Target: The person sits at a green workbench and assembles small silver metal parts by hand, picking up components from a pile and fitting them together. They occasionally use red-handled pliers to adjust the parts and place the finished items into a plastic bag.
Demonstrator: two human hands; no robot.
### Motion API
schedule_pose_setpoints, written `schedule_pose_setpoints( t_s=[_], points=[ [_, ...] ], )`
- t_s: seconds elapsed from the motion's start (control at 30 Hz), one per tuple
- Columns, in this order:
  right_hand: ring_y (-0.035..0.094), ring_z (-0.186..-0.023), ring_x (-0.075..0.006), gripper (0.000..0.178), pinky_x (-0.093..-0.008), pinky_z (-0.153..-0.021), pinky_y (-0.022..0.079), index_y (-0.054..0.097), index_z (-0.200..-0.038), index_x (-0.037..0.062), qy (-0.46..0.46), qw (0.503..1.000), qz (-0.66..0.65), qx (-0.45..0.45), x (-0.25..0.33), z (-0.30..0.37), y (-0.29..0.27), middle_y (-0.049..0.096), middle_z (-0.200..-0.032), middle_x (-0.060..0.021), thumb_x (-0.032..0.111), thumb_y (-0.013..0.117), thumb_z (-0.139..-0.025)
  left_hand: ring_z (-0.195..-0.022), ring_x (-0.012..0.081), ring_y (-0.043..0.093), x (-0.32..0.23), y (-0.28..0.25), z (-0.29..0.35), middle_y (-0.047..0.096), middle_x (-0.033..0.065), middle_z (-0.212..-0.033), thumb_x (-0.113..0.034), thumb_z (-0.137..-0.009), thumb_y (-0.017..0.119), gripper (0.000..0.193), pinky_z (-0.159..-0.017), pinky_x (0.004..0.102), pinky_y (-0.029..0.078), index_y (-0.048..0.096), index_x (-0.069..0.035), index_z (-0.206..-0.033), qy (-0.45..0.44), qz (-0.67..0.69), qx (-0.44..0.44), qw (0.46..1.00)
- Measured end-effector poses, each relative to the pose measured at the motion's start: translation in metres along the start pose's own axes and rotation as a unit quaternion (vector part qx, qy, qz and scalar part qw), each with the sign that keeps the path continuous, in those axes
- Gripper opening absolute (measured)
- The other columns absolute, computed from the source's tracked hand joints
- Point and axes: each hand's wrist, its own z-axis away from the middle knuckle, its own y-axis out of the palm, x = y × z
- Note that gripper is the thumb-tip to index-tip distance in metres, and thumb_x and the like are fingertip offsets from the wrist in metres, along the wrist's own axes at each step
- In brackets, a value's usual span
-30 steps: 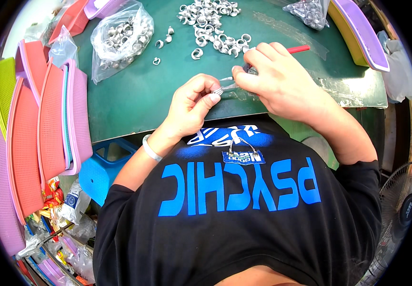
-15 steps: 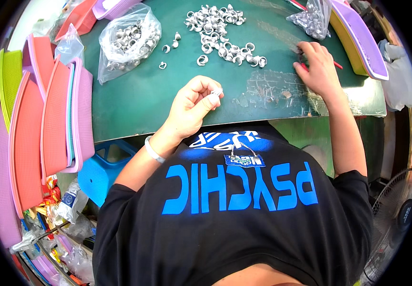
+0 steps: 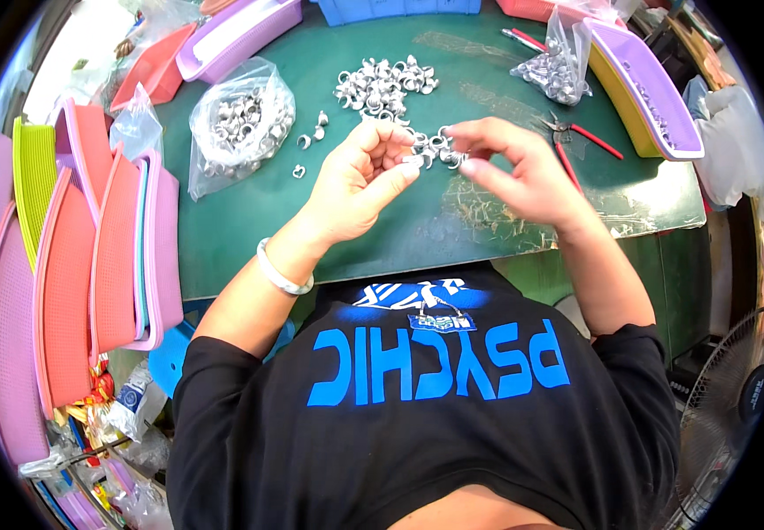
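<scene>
Since half a second ago, the right hand (image 3: 530,181) is coming away from the red-handled pliers (image 3: 562,129) and reaching toward the metal rings (image 3: 385,84), while the left hand (image 3: 357,184) is staying near the same place in front of the body. The pliers are now lying with their handles apart, just beyond the right hand.

The worktop (image 3: 249,238) is ending in a near edge that is passing under both forearms. A band of green surface is stretching between the hands and that edge, giving room toward the body. On the right, a purple bin (image 3: 684,141) and a yellow bin (image 3: 622,108) are bordering the surface; on the left, stacked baskets (image 3: 64,291) are standing beside it. A blue crate (image 3: 395,9) is closing off the far side.

The rings are spreading from a heap beyond the hands down to a few lying between them. The right grip is spreading, thumb and forefinger apart, with those rings just beside its tips. The left grip is curling its fingers, thumb stretched out; whether it is pinching a ring, I cannot tell.
</scene>
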Motion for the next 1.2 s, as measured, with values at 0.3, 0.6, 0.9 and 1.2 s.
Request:
schedule_pose_setpoints(
  t_s=[0.3,0.6,0.9,1.2],
  points=[
    [0.057,-0.076,-0.0113,0.016,-0.0236,-0.068,0.046,0.061,-0.093,0.0004,-0.036,0.995,-0.071,-0.058,-0.002,-0.017,0.016,0.062,-0.085,-0.0061,-0.001,0.059,-0.077,-0.077,0.0099,0.049,-0.005,-0.003,-0.029,0.051,0.0044,-0.086,0.007,-0.074,0.058,0.054,-0.068,0.0227,0.042,0.037,-0.004,-0.123,0.121,-0.233,0.063,0.963],
    [0.056,-0.082,-0.0095,0.016,-0.0226,-0.071,0.046,0.059,-0.096,-0.0015,0.065,0.972,-0.214,-0.073,-0.011,-0.024,0.017,0.061,-0.090,-0.0046,-0.003,0.057,-0.080,-0.068,0.0111,0.053,0.009,-0.004,-0.045,0.054,0.0055,-0.082,0.006,-0.071,0.062,0.056,-0.060,0.0232,0.046,0.041,-0.003,-0.121,0.180,-0.205,0.009,0.962],
    [0.057,-0.080,-0.0086,0.013,-0.0214,-0.071,0.046,0.061,-0.093,-0.0018,0.077,0.956,-0.277,-0.058,-0.017,-0.029,0.025,0.062,-0.089,-0.0045,-0.004,0.054,-0.082,-0.064,0.0094,0.052,0.017,-0.014,-0.042,0.054,0.0049,-0.080,0.002,-0.072,0.065,0.056,-0.059,0.0215,0.045,0.041,-0.003,-0.122,0.167,-0.181,-0.004,0.969],
    [0.055,-0.078,-0.0140,0.010,-0.0264,-0.070,0.044,0.059,-0.082,0.0021,-0.060,0.959,0.172,-0.220,-0.018,-0.062,-0.067,0.057,-0.079,-0.0048,0.003,0.063,-0.074,-0.070,0.0084,0.052,0.024,-0.023,-0.039,0.055,0.0034,-0.082,-0.001,-0.078,0.062,0.037,-0.061,0.0206,0.044,0.050,0.000,-0.112,0.130,-0.249,-0.026,0.959]
  ],
)
